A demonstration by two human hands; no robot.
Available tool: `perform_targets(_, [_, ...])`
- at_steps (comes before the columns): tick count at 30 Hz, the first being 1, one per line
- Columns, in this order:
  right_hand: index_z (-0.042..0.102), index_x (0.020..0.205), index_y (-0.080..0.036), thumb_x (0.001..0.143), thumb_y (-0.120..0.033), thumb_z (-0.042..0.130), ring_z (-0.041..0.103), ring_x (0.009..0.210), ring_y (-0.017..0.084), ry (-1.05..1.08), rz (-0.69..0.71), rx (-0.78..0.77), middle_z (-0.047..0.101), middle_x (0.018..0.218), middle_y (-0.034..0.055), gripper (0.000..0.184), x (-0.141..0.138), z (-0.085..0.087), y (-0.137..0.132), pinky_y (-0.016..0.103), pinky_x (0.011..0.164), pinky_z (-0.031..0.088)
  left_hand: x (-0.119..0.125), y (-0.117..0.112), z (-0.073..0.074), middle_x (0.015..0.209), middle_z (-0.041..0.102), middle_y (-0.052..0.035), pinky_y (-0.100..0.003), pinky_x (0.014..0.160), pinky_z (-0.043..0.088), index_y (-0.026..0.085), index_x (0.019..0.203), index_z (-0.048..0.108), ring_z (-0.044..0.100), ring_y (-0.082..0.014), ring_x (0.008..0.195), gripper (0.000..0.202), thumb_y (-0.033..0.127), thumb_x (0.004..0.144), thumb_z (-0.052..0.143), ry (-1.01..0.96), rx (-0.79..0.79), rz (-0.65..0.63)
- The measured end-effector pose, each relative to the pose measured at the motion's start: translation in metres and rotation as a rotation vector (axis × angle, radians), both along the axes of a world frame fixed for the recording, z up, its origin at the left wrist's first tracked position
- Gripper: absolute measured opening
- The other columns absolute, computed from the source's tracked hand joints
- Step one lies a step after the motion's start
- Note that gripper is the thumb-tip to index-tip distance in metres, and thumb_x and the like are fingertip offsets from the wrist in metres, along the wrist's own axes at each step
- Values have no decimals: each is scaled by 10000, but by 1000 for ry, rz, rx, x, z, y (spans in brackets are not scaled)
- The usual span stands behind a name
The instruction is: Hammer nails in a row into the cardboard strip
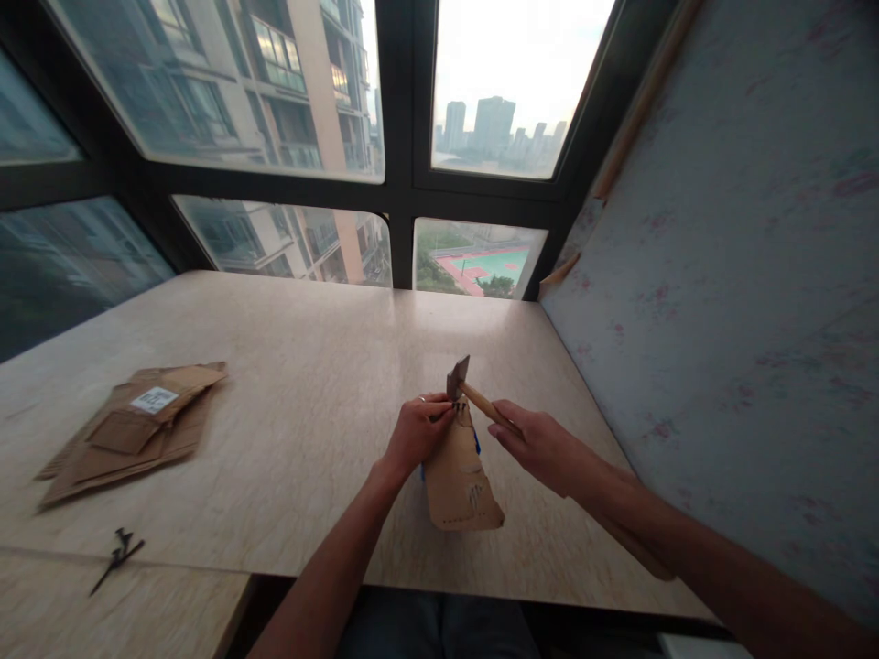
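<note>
My right hand (542, 447) is closed round the wooden handle of a small hammer (467, 386), whose dark metal head sits just above the top of a piece of brown cardboard (459, 480). My left hand (420, 430) pinches at the top of that cardboard, fingers together right under the hammer head; whatever is between the fingertips is too small to make out. The cardboard stands tilted on the beige table (309, 384), with something blue showing behind its edge.
A stack of flattened brown cardboard (134, 428) with a white label lies at the left of the table. A few dark nails (118, 552) lie near the front left edge. Windows stand behind the table and a pale wall on the right.
</note>
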State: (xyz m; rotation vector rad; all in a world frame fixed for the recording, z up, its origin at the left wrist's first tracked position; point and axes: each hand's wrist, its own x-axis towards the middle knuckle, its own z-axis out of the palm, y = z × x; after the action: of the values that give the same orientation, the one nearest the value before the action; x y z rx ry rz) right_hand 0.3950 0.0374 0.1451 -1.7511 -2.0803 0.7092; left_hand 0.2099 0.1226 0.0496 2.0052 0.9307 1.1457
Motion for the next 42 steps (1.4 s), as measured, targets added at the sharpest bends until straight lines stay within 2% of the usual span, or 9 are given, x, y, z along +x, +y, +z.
perform_targets(6, [519, 883, -201, 935, -279, 433, 486, 576, 141, -39, 23, -9, 561, 659, 4, 127, 0, -1, 1, 252, 548, 306, 0, -1, 0, 997, 749, -48, -307, 830, 555, 214, 808, 776, 694, -185, 904, 159, 177, 826, 622, -23, -18, -4])
perform_targets(10, [539, 950, -200, 942, -282, 425, 497, 591, 143, -27, 5, 27, 581, 685, 12, 140, -1, 0, 2, 247, 553, 312, 0, -1, -1, 989, 751, -51, -317, 859, 550, 215, 849, 777, 697, -189, 919, 136, 184, 801, 653, -35, -36, 50])
perform_targets(14, [526, 890, -193, 931, -242, 437, 474, 553, 130, -70, 36, -20, 564, 649, 7, 110, -4, 4, 3, 242, 531, 292, 0, 0, -1, 992, 751, -46, -294, 818, 555, 212, 807, 777, 700, -180, 895, 143, 177, 808, 638, -39, -51, 21])
perform_targets(19, [520, 897, -201, 938, -252, 433, 449, 527, 122, -77, 39, -2, 538, 620, -7, 108, -5, 11, 3, 238, 514, 277, 0, 0, -1, 988, 753, -46, -317, 823, 553, 212, 825, 777, 700, -190, 891, 137, 185, 795, 647, -12, -71, 63])
perform_targets(24, [527, 881, -194, 913, -215, 462, 465, 539, 131, -136, 58, -29, 561, 638, 18, 76, -2, 8, 4, 242, 507, 268, 1, -1, 1, 980, 754, -31, -307, 773, 554, 223, 793, 774, 702, -188, 863, 156, 153, 787, 635, -27, -87, 34])
perform_targets(30, [542, 932, -194, 927, -225, 437, 452, 524, 127, -134, 59, 15, 547, 624, 5, 110, -3, 11, 6, 245, 518, 265, 3, -2, 8, 915, 763, -34, -281, 729, 538, 199, 763, 772, 706, -185, 795, 147, 128, 760, 644, 11, -135, 74])
perform_targets(35, [531, 889, -183, 909, -195, 450, 466, 549, 131, -191, 81, -22, 558, 648, 20, 83, -3, 13, 7, 245, 517, 251, 3, -2, 12, 893, 764, -26, -255, 661, 518, 194, 717, 765, 704, -179, 756, 171, 117, 765, 620, 40, -123, 43])
perform_targets(38, [520, 878, -190, 922, -215, 438, 457, 540, 125, -160, 65, 1, 542, 633, 5, 96, -4, 15, 7, 241, 521, 264, 3, -2, 11, 912, 764, -36, -260, 678, 522, 191, 722, 768, 704, -180, 754, 158, 134, 765, 627, 41, -123, 70])
perform_targets(42, [522, 861, -193, 903, -200, 460, 452, 544, 125, -165, 77, -18, 552, 646, 10, 75, -4, 13, 6, 241, 516, 260, 2, -2, 8, 837, 764, -31, -264, 664, 526, 194, 702, 759, 692, -177, 721, 154, 132, 753, 627, 57, -95, 65])
